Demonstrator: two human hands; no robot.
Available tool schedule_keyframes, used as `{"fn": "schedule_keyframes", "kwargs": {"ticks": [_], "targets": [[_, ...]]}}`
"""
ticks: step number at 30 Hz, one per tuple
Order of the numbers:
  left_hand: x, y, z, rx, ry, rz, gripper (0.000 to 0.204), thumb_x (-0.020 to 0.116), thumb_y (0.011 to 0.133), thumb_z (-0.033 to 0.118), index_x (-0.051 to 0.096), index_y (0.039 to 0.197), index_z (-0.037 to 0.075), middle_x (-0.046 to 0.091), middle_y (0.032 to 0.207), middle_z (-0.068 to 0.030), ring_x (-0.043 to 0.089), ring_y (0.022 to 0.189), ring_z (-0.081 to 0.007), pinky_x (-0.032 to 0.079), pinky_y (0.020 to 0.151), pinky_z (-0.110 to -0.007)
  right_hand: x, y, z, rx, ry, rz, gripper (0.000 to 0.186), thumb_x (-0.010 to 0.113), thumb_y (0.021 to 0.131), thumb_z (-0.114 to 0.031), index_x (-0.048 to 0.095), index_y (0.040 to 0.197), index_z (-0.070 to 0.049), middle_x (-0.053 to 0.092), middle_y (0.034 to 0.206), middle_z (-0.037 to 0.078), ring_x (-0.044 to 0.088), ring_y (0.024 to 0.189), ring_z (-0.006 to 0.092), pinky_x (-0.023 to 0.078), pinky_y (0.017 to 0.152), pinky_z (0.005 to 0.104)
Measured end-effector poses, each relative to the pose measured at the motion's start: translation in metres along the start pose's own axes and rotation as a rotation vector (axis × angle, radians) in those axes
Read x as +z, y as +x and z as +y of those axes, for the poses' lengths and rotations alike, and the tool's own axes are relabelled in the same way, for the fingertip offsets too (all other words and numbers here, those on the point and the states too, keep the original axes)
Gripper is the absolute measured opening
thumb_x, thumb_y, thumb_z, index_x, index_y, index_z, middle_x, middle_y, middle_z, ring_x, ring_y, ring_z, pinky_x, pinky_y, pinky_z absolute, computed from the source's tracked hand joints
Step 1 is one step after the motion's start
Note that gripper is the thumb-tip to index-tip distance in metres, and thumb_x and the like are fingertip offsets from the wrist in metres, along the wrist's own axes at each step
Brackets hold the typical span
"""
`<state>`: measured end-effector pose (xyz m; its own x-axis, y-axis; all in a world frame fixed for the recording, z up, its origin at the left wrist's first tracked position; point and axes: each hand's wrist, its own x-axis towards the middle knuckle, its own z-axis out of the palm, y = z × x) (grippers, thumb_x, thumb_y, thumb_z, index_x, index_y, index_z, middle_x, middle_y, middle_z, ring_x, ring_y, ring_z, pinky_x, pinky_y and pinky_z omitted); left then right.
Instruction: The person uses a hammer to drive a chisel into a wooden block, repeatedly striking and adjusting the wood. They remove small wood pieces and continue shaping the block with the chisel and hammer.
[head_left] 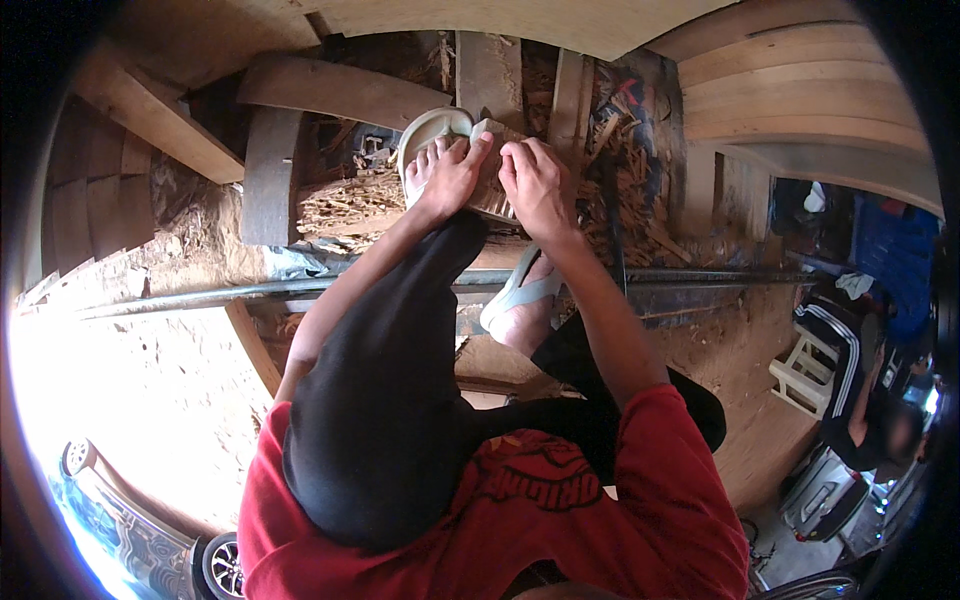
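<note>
My left hand [455, 175] grips the near-left side of a wooden block [493, 200] with grooves, its thumb along the edge. My right hand [530, 185] is closed over the block's right part, fingertips pinched together; what they hold, if anything, is hidden. Just left of the block my bare toes [428, 158] show in a pale sandal [410, 135], beside my left hand. My other sandalled foot [515, 310] is lower, below the block. Wood shavings [350, 200] and scraps lie around both sides.
Boards [340, 85] lie around the work spot. A metal pipe [200, 298] runs crosswise below it. At right are a plastic stool [800, 375], blue plastic items [890, 260] and another person [865, 430] in dark clothing. A car [130, 510] stands at lower left.
</note>
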<state>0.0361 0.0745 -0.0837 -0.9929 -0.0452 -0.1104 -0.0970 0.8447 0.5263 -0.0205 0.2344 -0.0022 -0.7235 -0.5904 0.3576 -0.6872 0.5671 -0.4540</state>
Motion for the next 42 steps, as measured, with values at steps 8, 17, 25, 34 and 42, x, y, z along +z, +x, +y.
{"fn": "schedule_keyframes", "kwargs": {"ticks": [8, 17, 25, 34, 42], "targets": [[-0.004, 0.001, 0.0, -0.141, -0.032, -0.111, 0.05, 0.046, 0.11, 0.032, 0.045, 0.159, 0.024, 0.055, 0.15, -0.0147, 0.045, 0.139, -0.0439, 0.032, 0.118, -0.054, -0.015, 0.031, 0.024, 0.218, -0.168, 0.041, 0.01, 0.068, 0.094, -0.009, 0.063, 0.101, -0.006, 0.065, 0.092, 0.016, 0.068, 0.081, 0.0405, 0.055, 0.072, 0.0497], [0.003, -0.014, -0.009, -0.18, -0.31, 0.132, 0.042, 0.042, 0.112, 0.037, 0.053, 0.15, 0.025, 0.056, 0.141, -0.0157, 0.052, 0.131, -0.04, 0.038, 0.11, -0.053, -0.112, 0.073, 0.1, 0.033, -0.154, 0.542, 0.018, 0.07, 0.095, -0.008, 0.076, 0.111, -0.01, 0.073, 0.102, 0.011, 0.07, 0.091, 0.0313, 0.056, 0.08, 0.0439], [-0.012, -0.016, -0.004, -0.225, -0.473, 0.061, 0.046, 0.036, 0.113, 0.045, 0.056, 0.15, 0.026, 0.054, 0.146, -0.0137, 0.045, 0.137, -0.0384, 0.029, 0.116, -0.05, -0.053, 0.009, 0.012, -0.032, 0.006, -0.009, 0.029, 0.076, 0.088, -0.015, 0.078, 0.116, -0.013, 0.066, 0.131, 0.011, 0.063, 0.118, 0.0341, 0.046, 0.106, 0.0467], [0.009, -0.013, -0.015, 0.056, -0.312, 0.205, 0.044, 0.045, 0.112, 0.044, 0.059, 0.146, 0.022, 0.059, 0.141, -0.0146, 0.046, 0.134, -0.0393, 0.031, 0.115, -0.049, -0.024, 0.007, -0.015, -0.015, -0.134, -0.022, 0.021, 0.08, 0.084, -0.015, 0.079, 0.103, -0.006, 0.07, 0.114, 0.005, 0.064, 0.105, 0.0292, 0.048, 0.095, 0.0454], [-0.024, -0.013, 0.013, -0.176, -0.353, -0.042, 0.061, 0.04, 0.108, 0.063, 0.064, 0.141, 0.018, 0.051, 0.146, -0.0237, 0.042, 0.138, -0.0459, 0.028, 0.117, -0.055, -0.025, 0.011, -0.019, -0.03, -0.219, -0.081, 0.009, 0.076, 0.086, -0.011, 0.073, 0.091, -0.004, 0.065, 0.108, 0.009, 0.062, 0.099, 0.0312, 0.048, 0.091, 0.0461]]}}
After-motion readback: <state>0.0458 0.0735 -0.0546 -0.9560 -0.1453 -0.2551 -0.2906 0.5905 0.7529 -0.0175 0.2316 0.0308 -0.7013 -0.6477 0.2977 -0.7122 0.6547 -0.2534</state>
